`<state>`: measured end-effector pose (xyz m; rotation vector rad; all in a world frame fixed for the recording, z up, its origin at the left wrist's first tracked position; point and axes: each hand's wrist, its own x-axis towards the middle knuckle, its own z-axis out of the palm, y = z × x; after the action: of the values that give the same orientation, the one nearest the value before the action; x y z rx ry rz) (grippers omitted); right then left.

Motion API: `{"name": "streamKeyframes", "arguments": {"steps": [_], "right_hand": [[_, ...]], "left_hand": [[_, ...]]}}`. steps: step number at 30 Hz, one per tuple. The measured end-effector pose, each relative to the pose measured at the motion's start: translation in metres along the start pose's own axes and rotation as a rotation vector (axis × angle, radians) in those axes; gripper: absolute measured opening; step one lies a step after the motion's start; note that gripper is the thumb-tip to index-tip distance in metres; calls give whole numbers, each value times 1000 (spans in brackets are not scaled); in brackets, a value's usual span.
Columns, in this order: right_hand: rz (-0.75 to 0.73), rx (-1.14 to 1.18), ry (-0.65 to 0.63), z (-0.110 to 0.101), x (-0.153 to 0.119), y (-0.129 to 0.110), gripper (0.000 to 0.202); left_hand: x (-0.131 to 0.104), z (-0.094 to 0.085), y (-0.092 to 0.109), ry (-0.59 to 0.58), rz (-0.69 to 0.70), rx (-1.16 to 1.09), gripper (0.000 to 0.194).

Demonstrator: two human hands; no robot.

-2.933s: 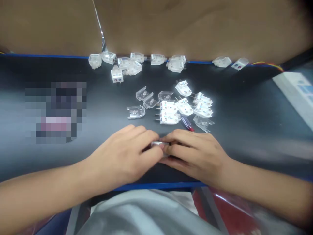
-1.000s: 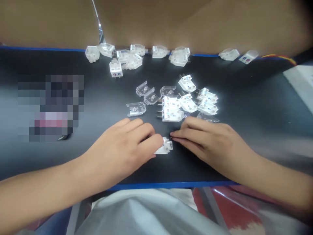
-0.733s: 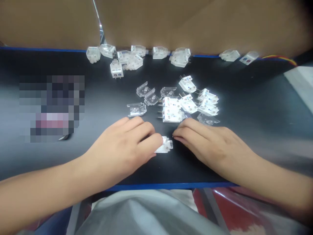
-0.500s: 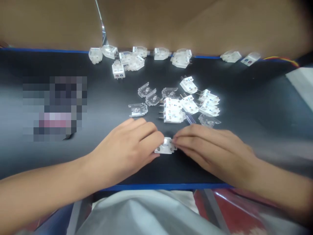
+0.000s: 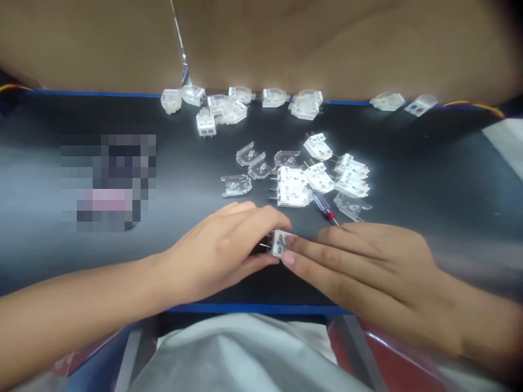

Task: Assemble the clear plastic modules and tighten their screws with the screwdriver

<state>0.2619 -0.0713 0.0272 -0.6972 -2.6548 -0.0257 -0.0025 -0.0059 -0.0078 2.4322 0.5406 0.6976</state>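
A small white plug piece (image 5: 280, 244) with metal pins pointing left is between my hands near the table's front edge. My left hand (image 5: 232, 245) grips it from the left, fingers above and thumb below. The fingertips of my right hand (image 5: 368, 267) press on its right side. Just beyond lie several white plug pieces (image 5: 292, 188) with pins. Loose clear covers (image 5: 237, 185) are spread to their left, and another clear cover (image 5: 352, 206) is on the right. A screwdriver (image 5: 323, 206) with a purple handle and red collar rests above my right hand.
Several plugs with clear covers (image 5: 231, 111) stand along the back edge of the black table (image 5: 183, 163). Two more (image 5: 420, 105) are at the back right. A pixelated object (image 5: 118, 179) lies on the left. Coloured wires (image 5: 476, 107) run behind the table.
The held piece has turned, and its pins now show on the left. My right fingers have moved onto it and spread lower. The view has shifted slightly, and more of the screwdriver shows.
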Motion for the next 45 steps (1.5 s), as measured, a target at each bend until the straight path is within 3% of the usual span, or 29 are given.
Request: {"name": "streamKeyframes", "arguments": {"steps": [5, 11, 15, 24, 27, 32, 35, 38, 41, 45], "right_hand": [[-8, -45, 91, 6, -5, 1, 40], [32, -9, -94, -14, -4, 3, 47], [16, -9, -22, -12, -1, 4, 42], [7, -124, -82, -12, 2, 3, 43], [-15, -71, -99, -10, 4, 7, 46], [148, 164, -83, -1, 2, 11, 35], [196, 310, -3, 8, -2, 15, 25], [148, 304, 56, 10, -3, 17, 24], [90, 157, -43, 1, 0, 14, 28], [11, 59, -131, -10, -1, 5, 47]], "left_hand": [[1, -3, 5, 5, -76, -235, 31], [3, -6, 8, -21, -211, -415, 35], [4, -8, 7, -41, -249, -481, 37], [4, -5, 6, -20, -201, -471, 39], [3, -4, 5, -33, -191, -461, 38], [1, -2, -1, -25, -142, -474, 37], [0, 0, -2, -35, -128, -477, 37], [0, 1, -3, -35, -122, -475, 37], [1, 2, -3, -30, -111, -484, 36], [2, 1, -2, -52, -116, -490, 30]]}}
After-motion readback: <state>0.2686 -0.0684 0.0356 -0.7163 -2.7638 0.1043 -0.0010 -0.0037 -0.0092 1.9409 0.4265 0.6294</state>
